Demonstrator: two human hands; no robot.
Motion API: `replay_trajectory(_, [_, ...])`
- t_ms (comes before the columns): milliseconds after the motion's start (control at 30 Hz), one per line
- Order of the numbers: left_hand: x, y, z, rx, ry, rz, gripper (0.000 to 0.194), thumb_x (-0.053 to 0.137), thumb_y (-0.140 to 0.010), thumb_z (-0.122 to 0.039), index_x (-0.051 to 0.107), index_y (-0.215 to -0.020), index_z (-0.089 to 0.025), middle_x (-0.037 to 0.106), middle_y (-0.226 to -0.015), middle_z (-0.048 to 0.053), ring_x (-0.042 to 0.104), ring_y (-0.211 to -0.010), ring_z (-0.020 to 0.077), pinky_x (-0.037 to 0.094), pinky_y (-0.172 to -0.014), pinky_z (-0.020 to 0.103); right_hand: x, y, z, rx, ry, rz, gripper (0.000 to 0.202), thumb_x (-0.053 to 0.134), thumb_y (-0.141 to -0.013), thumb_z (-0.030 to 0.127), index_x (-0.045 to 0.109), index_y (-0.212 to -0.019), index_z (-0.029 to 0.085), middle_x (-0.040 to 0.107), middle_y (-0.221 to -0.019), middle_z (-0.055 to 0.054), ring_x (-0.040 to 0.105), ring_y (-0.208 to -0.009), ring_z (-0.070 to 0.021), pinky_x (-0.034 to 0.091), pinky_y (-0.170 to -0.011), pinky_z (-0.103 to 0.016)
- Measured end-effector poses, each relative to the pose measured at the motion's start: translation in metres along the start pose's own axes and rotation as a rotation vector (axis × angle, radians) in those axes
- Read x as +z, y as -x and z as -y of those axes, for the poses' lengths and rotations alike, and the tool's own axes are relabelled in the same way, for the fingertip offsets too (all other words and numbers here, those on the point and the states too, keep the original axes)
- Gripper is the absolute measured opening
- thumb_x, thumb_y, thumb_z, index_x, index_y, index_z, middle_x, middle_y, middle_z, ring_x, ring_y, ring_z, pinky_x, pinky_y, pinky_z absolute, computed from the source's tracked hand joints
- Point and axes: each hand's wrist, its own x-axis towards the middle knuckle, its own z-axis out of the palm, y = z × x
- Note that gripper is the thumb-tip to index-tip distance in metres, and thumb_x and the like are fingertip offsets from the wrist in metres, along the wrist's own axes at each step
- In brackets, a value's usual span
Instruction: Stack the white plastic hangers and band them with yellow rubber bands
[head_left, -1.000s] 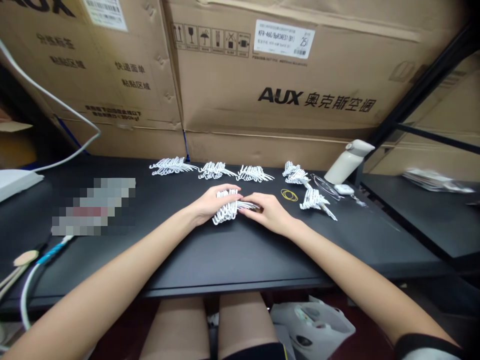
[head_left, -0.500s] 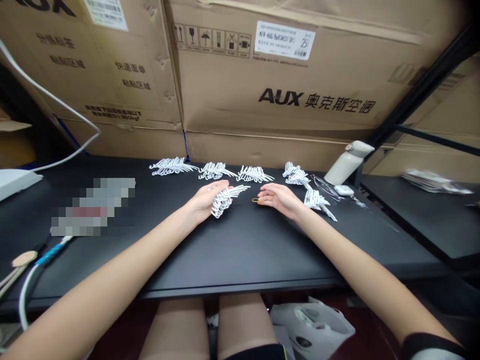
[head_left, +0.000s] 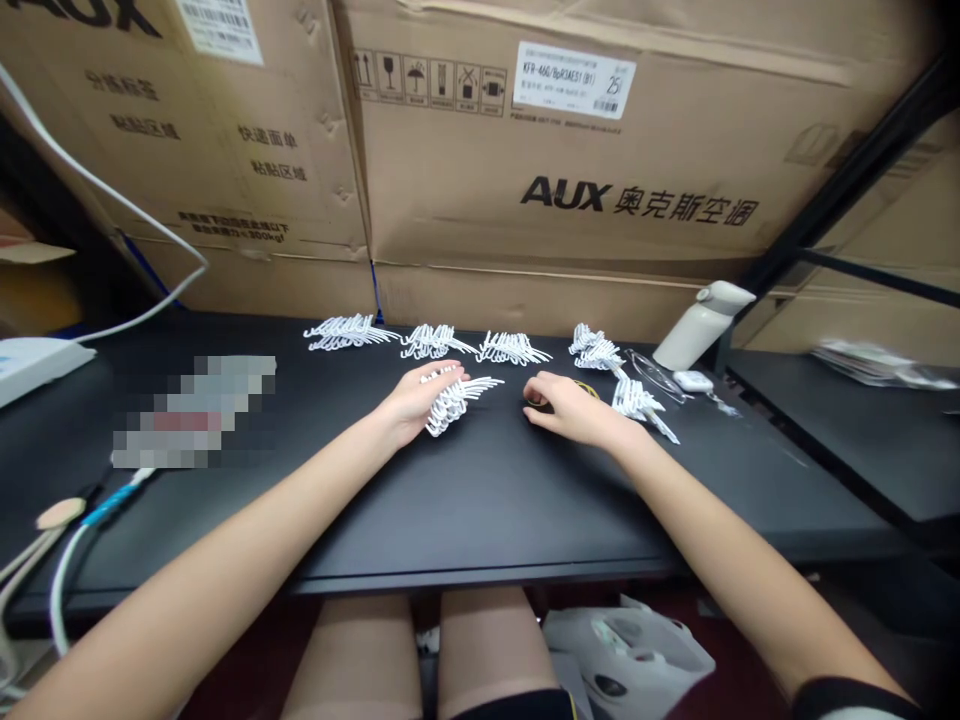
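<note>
A bunch of white hooks (head_left: 448,408) is gripped in my left hand (head_left: 411,402), fingers closed around it, the long ends pointing right. Across a small gap my right hand (head_left: 570,408) is curled, palm down, close above the black table. A thin yellow rubber band (head_left: 587,388) shows as a loop behind its knuckles; the rest of the band is hidden by the fingers. Beside the right wrist lies a bunch of hooks (head_left: 637,400). Further bunches of white hooks (head_left: 514,348) lie in a row behind my hands.
Large cardboard boxes (head_left: 450,200) stand behind the black table (head_left: 480,520). At the right are a pale bottle (head_left: 694,330), glasses (head_left: 654,375) and a small white case (head_left: 692,382). A blurred-out flat object (head_left: 199,410) and white cable (head_left: 64,570) lie left.
My right hand has turned palm down and curled its fingers. The rubber band, earlier at the fingertips, now loops out behind the knuckles. My left hand still holds the hooks, fingers slightly shifted over them.
</note>
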Motion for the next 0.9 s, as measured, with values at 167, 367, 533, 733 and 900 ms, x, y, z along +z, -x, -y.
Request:
replay_trajectory(167, [-0.006, -0.004, 0.005, 0.029, -0.068, 0.039, 0.047, 0.079, -0.064, -0.030, 0.064, -0.105, -0.013, 0.069, -0.100, 0.013, 0.067, -0.076, 0.0181, 0.052, -0.065, 0.026, -0.004, 0.001, -0.014, 0.013, 0.067, 0.026, 0.032, 0.041, -0.064, -0.005, 0.053, -0.083, 0.017, 0.055, -0.083, -0.005, 0.052, -0.074, -0.0146, 0.042, -0.068, -0.024])
replay_trajectory(367, [-0.007, -0.004, 0.007, 0.064, -0.091, 0.078, 0.053, 0.080, -0.061, -0.035, 0.063, -0.107, -0.014, 0.069, -0.104, 0.014, 0.067, -0.081, 0.0193, 0.051, -0.070, 0.028, -0.002, -0.002, -0.008, -0.038, -0.118, -0.195, 0.009, 0.050, -0.079, 0.012, 0.058, -0.080, 0.017, 0.060, -0.079, -0.005, 0.053, -0.067, -0.0141, 0.043, -0.063, -0.026])
replay_trajectory(533, [-0.003, 0.002, 0.003, 0.126, -0.137, 0.103, 0.054, 0.080, -0.061, -0.037, 0.063, -0.107, -0.014, 0.069, -0.103, 0.014, 0.065, -0.092, 0.0223, 0.049, -0.082, 0.031, 0.012, -0.006, 0.010, 0.026, -0.495, -0.271, 0.011, 0.054, -0.083, 0.026, 0.060, -0.084, 0.017, 0.064, -0.075, -0.003, 0.057, -0.057, -0.0126, 0.046, -0.056, -0.026])
replay_trajectory(733, [-0.002, 0.004, 0.001, 0.142, -0.147, 0.126, 0.056, 0.079, -0.061, -0.037, 0.062, -0.109, -0.015, 0.070, -0.102, 0.012, 0.063, -0.099, 0.0232, 0.046, -0.089, 0.032, 0.018, -0.014, 0.012, 0.333, -1.189, -0.278, 0.021, 0.067, -0.074, 0.033, 0.058, -0.084, 0.017, 0.065, -0.071, -0.002, 0.059, -0.048, -0.0109, 0.049, -0.048, -0.024])
replay_trajectory(900, [-0.003, 0.002, 0.003, 0.140, -0.140, 0.140, 0.058, 0.079, -0.060, -0.039, 0.062, -0.110, -0.015, 0.069, -0.105, 0.013, 0.064, -0.097, 0.0236, 0.047, -0.088, 0.034, 0.006, -0.014, 0.008, 0.431, -1.618, -0.291, 0.013, 0.064, -0.071, 0.017, 0.059, -0.083, 0.017, 0.070, -0.087, -0.004, 0.063, -0.063, -0.0090, 0.054, -0.064, -0.022])
